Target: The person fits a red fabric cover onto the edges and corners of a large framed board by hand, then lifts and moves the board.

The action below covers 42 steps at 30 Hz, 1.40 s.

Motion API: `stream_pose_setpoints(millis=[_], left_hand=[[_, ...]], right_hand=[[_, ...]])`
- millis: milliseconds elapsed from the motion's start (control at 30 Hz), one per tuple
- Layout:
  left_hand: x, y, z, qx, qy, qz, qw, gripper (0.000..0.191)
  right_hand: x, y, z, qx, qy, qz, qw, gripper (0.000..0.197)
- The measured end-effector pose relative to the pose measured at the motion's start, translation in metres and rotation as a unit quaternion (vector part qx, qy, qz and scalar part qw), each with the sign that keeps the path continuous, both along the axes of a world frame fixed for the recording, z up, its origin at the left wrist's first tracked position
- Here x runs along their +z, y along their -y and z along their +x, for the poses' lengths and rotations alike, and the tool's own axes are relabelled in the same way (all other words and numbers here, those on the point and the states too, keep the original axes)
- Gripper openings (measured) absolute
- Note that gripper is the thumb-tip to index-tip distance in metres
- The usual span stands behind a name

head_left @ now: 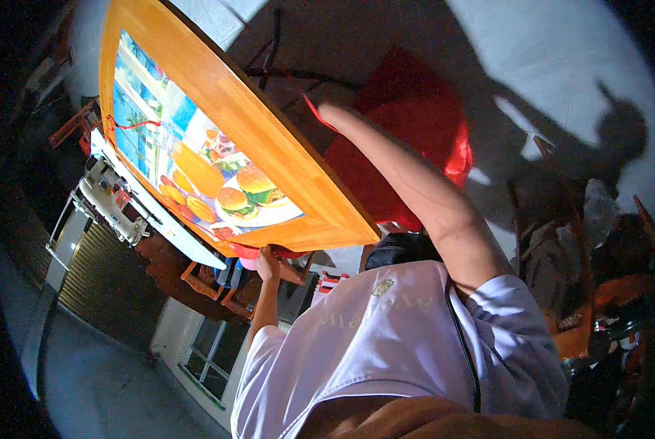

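Observation:
My left hand is at the near edge of a wooden table, its fingers closed on a piece of red cloth. My right arm reaches out past the table's right side. The right hand looks rounded, its fingers hidden, and a thin red strip runs along it. Beyond and below that forearm hangs a large red cloth, partly in shadow. The tabletop bears a printed picture of burgers, fruit and juice. A red cord lies across its far left part.
A white sewing machine on a pale machine table adjoins the left side. Wooden stools stand below it. Wooden chairs with bags and other items are at the right. A shadow falls on the pale floor.

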<state>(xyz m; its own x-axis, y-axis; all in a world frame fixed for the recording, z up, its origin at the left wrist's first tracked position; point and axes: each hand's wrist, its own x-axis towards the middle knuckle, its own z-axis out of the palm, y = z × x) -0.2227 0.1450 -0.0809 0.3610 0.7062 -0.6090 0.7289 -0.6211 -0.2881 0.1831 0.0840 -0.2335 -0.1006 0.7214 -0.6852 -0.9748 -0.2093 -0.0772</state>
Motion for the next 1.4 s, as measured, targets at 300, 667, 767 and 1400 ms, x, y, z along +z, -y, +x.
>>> stream_pose_setpoints(millis=[300,667,767,1400], left_hand=[[0.008,0.012,0.022,0.024,-0.001,0.024,0.999,0.012],[0.015,0.004,0.018,0.004,0.032,-0.024,0.999,0.015],[-0.001,-0.005,-0.011,0.008,0.060,-0.025,0.998,0.019],[0.018,-0.008,-0.073,0.001,0.216,-0.043,0.975,0.010]], right_hand=[[0.049,0.118,0.021,0.036,0.101,0.013,0.994,0.049],[0.131,0.145,-0.048,-0.089,0.472,0.071,0.874,0.017],[0.112,0.172,-0.080,-0.077,0.573,0.009,0.816,0.014],[0.149,0.208,-0.163,0.253,0.592,0.003,0.765,0.024]])
